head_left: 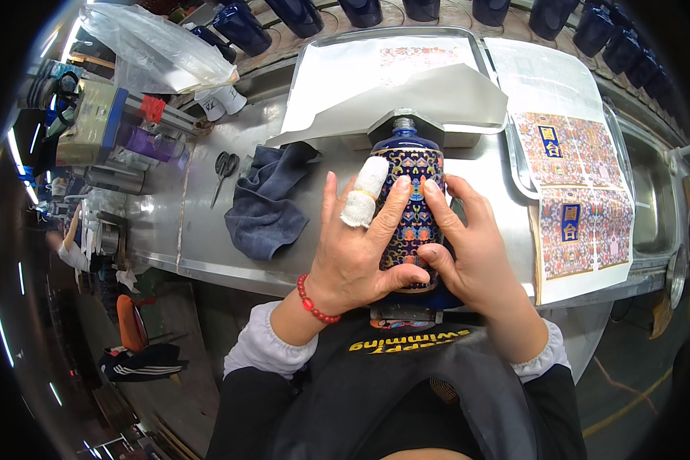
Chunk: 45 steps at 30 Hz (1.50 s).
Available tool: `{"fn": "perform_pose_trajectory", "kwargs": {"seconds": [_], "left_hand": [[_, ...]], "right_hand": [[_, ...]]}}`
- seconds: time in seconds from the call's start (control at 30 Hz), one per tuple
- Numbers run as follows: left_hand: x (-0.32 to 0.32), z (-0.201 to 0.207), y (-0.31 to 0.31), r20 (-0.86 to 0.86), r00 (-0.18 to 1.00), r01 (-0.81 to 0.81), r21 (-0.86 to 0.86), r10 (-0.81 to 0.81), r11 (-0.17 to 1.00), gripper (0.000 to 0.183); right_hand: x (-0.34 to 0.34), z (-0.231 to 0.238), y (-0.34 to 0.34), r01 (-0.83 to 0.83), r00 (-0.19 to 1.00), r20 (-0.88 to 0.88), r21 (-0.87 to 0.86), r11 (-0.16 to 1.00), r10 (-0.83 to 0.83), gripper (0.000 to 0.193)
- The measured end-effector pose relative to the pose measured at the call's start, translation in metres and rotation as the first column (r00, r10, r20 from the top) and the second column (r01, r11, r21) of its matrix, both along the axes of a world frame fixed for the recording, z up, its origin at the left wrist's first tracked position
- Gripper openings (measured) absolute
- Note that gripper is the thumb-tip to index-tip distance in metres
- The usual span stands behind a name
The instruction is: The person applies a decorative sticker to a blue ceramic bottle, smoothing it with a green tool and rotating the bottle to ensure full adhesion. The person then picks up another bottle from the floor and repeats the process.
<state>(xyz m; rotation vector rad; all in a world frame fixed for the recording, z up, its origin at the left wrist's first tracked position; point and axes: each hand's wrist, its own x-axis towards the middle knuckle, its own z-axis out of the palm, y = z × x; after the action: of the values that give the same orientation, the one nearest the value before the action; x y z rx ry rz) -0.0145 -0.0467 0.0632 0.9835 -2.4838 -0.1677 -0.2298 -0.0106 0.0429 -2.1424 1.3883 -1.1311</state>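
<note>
A dark blue bottle (411, 230) with a colourful flower pattern lies in a dark cradle, its bare neck pointing away from me. My left hand (364, 253) rests over the bottle's left side, fingers spread, with index fingertip and thumb on the patterned face. One of its fingers wears a white cloth wrap (366, 192) with a yellow band. From the other side, my right hand (471, 249) lays its index finger and thumb on the face; another finger is at the right edge. Both hands are open. Part of the pattern is hidden under my fingers.
Left of the bottle lie a grey-blue cloth (267, 201) and black-handled scissors (223, 172). Printed pattern sheets (585, 222) lie at the right, near a metal sink (652, 192). Behind stands a tray (391, 34) with paper. Several dark blue bottles (295, 15) line the back.
</note>
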Motion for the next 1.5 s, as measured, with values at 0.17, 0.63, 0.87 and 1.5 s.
{"fn": "perform_pose_trajectory", "kwargs": {"seconds": [0.17, 0.63, 0.87, 1.5], "left_hand": [[0.003, 0.0, 0.005, -0.051, 0.999, -0.005, 0.094, 0.01, 0.996, 0.1], [0.006, -0.006, 0.015, -0.048, 0.998, -0.032, 0.039, 0.034, 0.999, 0.091], [0.002, -0.006, 0.02, -0.069, 0.997, -0.016, 0.013, 0.017, 1.0, 0.091], [-0.015, -0.009, -0.016, -0.657, 0.531, 0.593, 0.739, 0.536, 0.319, 0.096]], "right_hand": [[-0.003, 0.0, 0.003, -0.014, 1.0, 0.02, 0.044, 0.999, 0.013, 0.067], [0.0, 0.003, 0.016, -0.04, 0.999, -0.013, 0.04, 0.998, 0.04, 0.066], [-0.005, -0.002, 0.02, -0.05, 0.998, 0.045, 0.061, 0.997, 0.047, 0.065], [-0.019, 0.005, -0.045, -0.552, 0.705, 0.709, 0.529, 0.644, 0.022, 0.081]]}}
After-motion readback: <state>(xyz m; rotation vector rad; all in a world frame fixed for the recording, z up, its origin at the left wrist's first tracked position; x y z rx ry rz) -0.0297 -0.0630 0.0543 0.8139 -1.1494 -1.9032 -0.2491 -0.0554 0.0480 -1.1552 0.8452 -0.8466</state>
